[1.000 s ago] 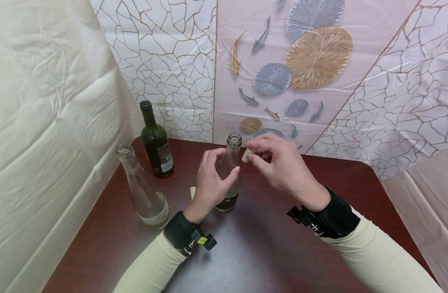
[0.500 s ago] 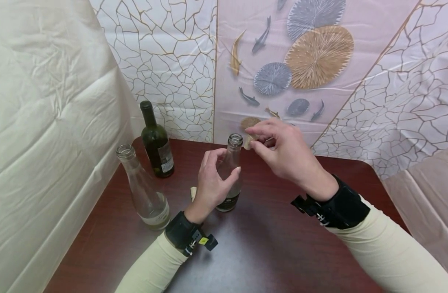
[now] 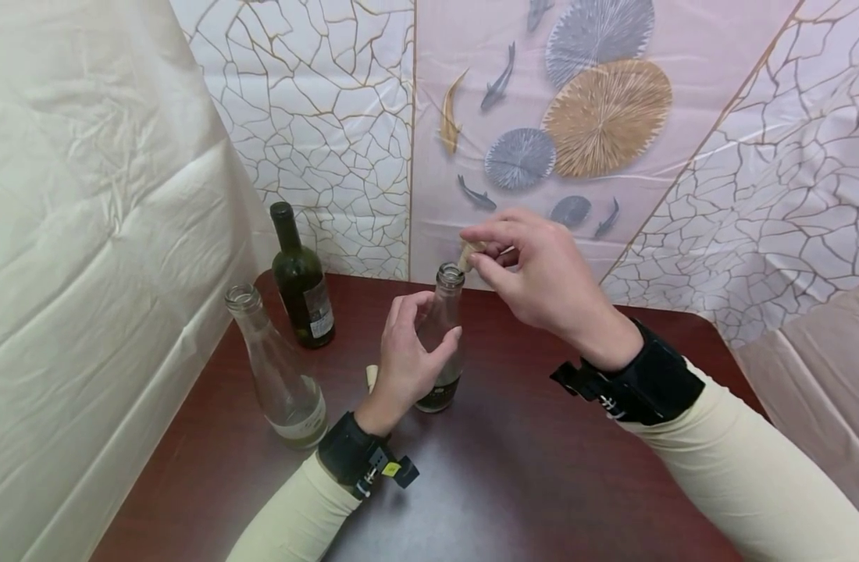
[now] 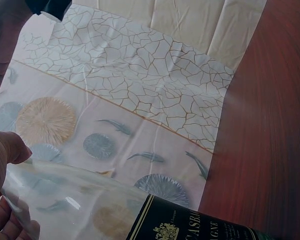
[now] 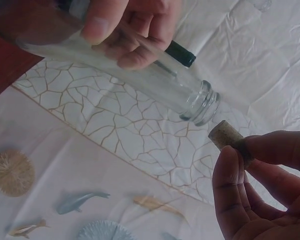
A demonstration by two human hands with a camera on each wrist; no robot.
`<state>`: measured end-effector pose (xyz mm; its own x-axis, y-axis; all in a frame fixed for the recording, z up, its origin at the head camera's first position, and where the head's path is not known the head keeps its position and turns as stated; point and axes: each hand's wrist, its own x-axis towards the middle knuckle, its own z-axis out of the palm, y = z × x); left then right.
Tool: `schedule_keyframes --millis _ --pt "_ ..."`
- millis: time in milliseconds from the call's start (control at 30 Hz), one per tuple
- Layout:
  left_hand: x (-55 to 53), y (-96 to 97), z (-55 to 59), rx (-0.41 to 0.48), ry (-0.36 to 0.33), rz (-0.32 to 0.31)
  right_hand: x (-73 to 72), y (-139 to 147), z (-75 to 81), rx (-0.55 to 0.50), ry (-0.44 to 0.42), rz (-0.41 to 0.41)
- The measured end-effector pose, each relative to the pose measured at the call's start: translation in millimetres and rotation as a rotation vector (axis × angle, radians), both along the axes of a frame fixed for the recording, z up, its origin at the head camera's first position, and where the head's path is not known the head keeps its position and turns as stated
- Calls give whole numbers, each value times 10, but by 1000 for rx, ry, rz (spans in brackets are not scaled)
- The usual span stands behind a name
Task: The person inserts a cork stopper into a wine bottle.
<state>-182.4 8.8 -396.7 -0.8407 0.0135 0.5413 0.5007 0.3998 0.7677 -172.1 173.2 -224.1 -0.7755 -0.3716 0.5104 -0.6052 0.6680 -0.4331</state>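
Observation:
A clear glass bottle (image 3: 448, 300) with a dark label (image 4: 182, 225) stands upright on the table. My left hand (image 3: 408, 351) curls its thumb and fingers around the bottle below the neck. In my right hand (image 3: 535, 273) a short cork (image 5: 225, 134) is pinched between thumb and fingers. The cork is tilted, with its free end close to the bottle's open mouth (image 5: 206, 104). A small gap between cork and rim shows in the right wrist view. Another cork (image 3: 371, 377) stands on the table beside the left wrist, partly covered by it.
Left of the hands stands a second clear bottle (image 3: 278, 375), its mouth uncorked. A dark green bottle (image 3: 303, 289) with a dark top is behind it. Patterned cloth (image 3: 338, 156) hangs along the back edge of the reddish-brown table (image 3: 542, 468), and pale cloth (image 3: 106, 273) on the left.
My right hand has raised the cork from beside the bottle's neck, then brought it left to the level of the mouth. The left hand keeps its place on the bottle.

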Motion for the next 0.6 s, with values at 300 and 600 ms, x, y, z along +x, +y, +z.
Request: schedule_keyframes --millis 300,600 --pt "4 7 -7 -16 0 5 -62 -101 -21 13 -28 30" --pt "-2 -3 -9 -16 5 6 -72 -135 -61 97 34 45"
